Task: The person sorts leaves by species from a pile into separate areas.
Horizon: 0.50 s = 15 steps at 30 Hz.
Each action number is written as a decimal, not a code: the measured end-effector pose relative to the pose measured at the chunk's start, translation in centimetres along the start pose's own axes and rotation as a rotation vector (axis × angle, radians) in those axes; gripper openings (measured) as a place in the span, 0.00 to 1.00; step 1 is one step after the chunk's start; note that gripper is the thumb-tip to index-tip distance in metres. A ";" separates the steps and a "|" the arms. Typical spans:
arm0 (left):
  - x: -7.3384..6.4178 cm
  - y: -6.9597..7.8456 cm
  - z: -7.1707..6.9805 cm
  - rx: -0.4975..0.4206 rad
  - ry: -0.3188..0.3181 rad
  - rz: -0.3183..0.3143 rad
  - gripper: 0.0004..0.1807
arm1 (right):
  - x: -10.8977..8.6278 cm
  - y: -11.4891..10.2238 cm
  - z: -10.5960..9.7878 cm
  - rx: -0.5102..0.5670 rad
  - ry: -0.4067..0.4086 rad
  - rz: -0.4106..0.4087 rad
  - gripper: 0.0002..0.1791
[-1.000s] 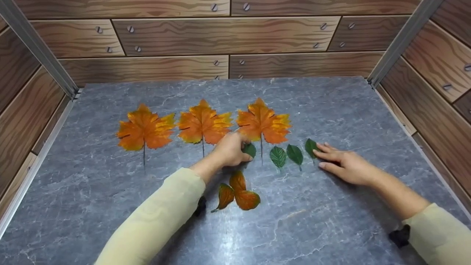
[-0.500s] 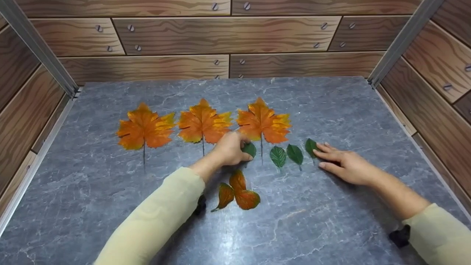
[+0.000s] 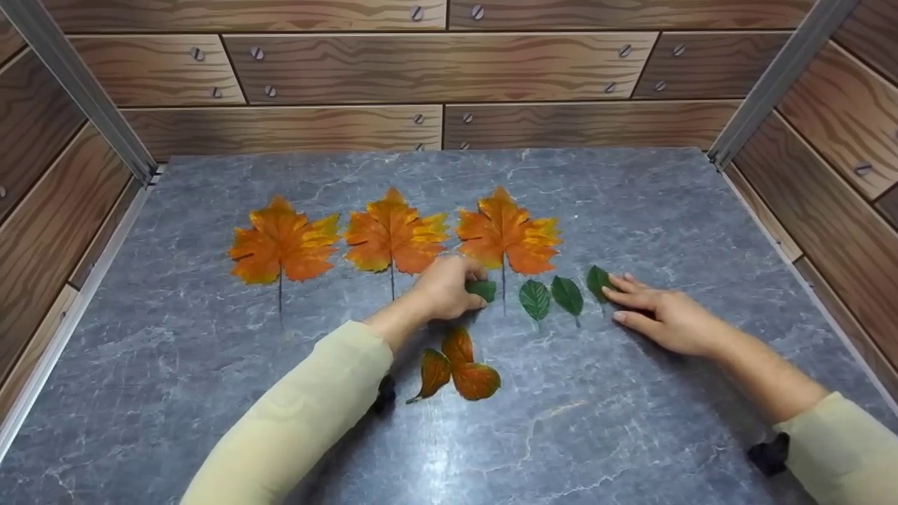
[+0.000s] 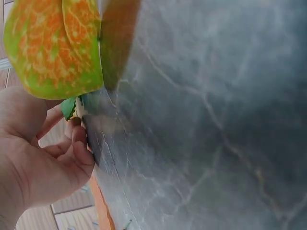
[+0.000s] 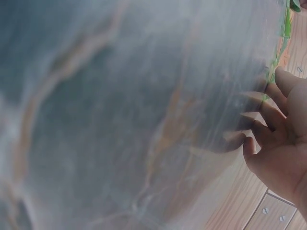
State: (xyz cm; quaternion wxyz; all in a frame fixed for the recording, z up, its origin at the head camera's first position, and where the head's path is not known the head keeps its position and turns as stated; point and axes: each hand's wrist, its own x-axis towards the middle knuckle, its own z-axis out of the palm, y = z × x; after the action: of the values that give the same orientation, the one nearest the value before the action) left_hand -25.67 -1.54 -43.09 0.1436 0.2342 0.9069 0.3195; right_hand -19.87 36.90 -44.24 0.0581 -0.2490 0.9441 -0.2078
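Note:
Between the thumb and fingers of my left hand (image 3: 449, 286) is a small green leaf (image 3: 482, 290), close over the table; its near part is hidden by the hand. In the left wrist view the same green leaf (image 4: 68, 108) pokes out past the fingers. My right hand (image 3: 663, 317) lies with fingers extended, the fingertips on the edge of another green leaf (image 3: 597, 281). Two more green leaves, a ribbed one (image 3: 534, 300) and a smoother one (image 3: 567, 295), lie between the hands. Below the left hand rests an orange-brown three-part leaf (image 3: 471, 379).
Three orange maple leaves, left (image 3: 282, 245), middle (image 3: 393, 235) and right (image 3: 506, 235), lie in a row behind the hands, stems toward me. The grey marbled table (image 3: 631, 435) is bounded by wood-patterned walls (image 3: 435, 66) and metal corner posts (image 3: 779, 84).
The leaf in my left hand has turned and now points more to the right. My right hand stays at its leaf. The whole head view has shifted slightly.

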 end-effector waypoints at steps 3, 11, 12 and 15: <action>0.0 0.2 0.1 -0.072 0.018 0.010 0.16 | -0.1 0.0 -0.1 0.001 -0.001 0.009 0.26; 0.1 1.4 0.7 -0.200 0.062 0.102 0.15 | 0.0 0.0 0.0 0.003 0.006 0.002 0.26; 0.2 1.6 0.8 -0.203 0.063 0.106 0.14 | 0.0 0.0 0.0 0.004 0.006 0.000 0.26; 0.2 1.8 1.4 -0.200 0.061 0.103 0.12 | 0.0 0.0 0.1 0.009 0.004 0.001 0.26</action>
State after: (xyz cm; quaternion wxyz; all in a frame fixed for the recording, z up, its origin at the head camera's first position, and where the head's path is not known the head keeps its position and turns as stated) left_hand -24.72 0.46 -43.00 0.1218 0.2551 0.8611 0.4226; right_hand -19.92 36.89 -44.31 0.0574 -0.2480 0.9434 -0.2128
